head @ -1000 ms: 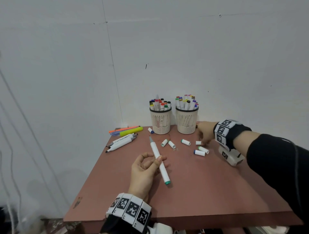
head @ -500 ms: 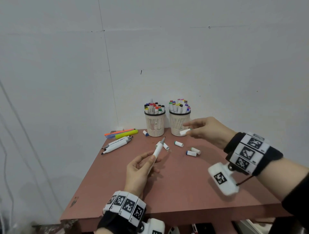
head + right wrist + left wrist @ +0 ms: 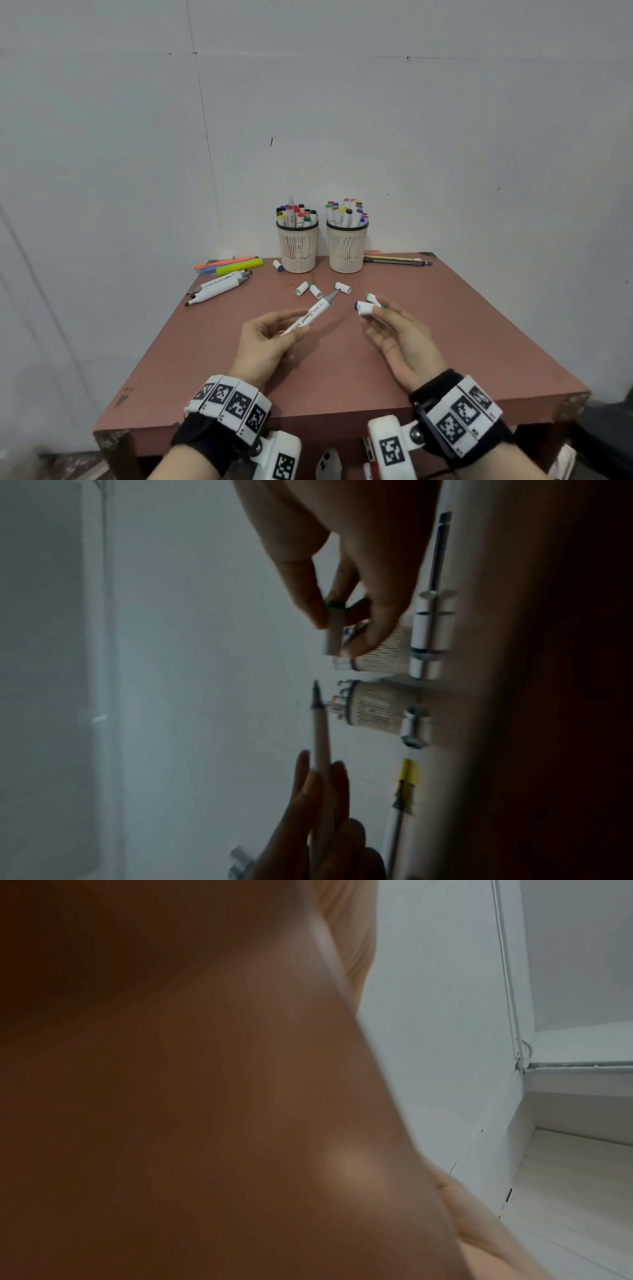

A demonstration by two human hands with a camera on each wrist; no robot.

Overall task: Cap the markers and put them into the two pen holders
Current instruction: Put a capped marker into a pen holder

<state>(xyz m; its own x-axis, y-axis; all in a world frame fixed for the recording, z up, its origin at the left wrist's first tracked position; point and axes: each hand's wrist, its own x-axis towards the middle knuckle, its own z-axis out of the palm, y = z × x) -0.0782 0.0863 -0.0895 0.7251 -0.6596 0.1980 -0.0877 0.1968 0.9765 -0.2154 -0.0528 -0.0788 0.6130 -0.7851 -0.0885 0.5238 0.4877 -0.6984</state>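
Note:
My left hand grips a white uncapped marker above the table's middle, its grey tip pointing up and to the right. My right hand pinches a white cap a short way right of that tip. In the right wrist view, thumb and finger pinch the green-ended cap, apart from the marker. Two beige pen holders full of capped markers stand at the back. Several loose caps lie in front of them. My own hand fills the left wrist view.
Uncapped white markers, a yellow highlighter and an orange pen lie at the back left of the brown table. A blue-ended cap sits beside the left holder. Pencils lie at the back right.
My right hand picked a cap off the table near the right holder and carried it back toward the marker. My left hand raised and turned the marker, tip now pointing away to the right.

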